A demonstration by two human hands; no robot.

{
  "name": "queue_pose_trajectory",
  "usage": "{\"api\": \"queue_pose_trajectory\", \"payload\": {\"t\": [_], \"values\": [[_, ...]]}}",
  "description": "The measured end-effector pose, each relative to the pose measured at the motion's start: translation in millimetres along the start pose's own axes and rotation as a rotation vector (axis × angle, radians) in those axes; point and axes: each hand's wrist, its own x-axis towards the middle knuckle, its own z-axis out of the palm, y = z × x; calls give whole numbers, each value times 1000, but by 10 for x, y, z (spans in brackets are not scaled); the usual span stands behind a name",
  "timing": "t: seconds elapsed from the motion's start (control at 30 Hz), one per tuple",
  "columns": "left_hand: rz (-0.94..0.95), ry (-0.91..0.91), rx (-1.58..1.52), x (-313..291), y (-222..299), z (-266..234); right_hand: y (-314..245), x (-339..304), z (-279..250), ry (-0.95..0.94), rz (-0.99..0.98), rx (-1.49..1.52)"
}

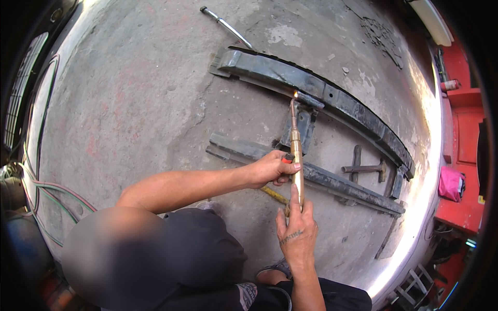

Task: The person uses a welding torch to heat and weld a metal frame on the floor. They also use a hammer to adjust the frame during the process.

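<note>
A brass gas torch (295, 140) points away from me, a small flame at its bent copper tip. My left hand (272, 168) is closed around the middle of its body, with a small red and black object (287, 159) beside the fingers. Lower down, my right hand (298, 233) grips the handle end, index finger laid along the brass. The flame touches the joint where a short bracket (301, 127) meets a long, curved dark metal beam (280, 72) on the floor. Under the torch lies a second, straighter metal bar (353, 189).
A hammer (365, 169) lies between the beam and bar at right. A chrome bar tool (228, 26) rests at the beam's far end. Red and green hoses (59, 186) run along the left. Red cabinets (461, 150) and a pink bag (452, 184) stand right.
</note>
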Motion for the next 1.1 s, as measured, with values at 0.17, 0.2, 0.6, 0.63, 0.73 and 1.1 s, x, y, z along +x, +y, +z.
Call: {"api": "queue_pose_trajectory", "payload": {"t": [0.17, 0.2, 0.6, 0.63, 0.73, 1.1], "values": [[-4, 10, -3, -3, 8, 3, -20, 7, -11, -8, 7, 6], [-6, 11, -3, -5, 7, 0, -21, 4, -9, -8, 6, 3], [-4, -1, 4, -15, 26, 6, -36, -3, -10, -12, 18, 1], [-5, -2, 2, -12, 23, 5, -34, -4, -9, -11, 19, 0], [-4, -4, 1, -9, 20, -1, -19, 1, -1, 9, -3, 2], [-1, 10, 31, -8, 34, 39, -15, -6, -18, 24, -9, 0]]}}
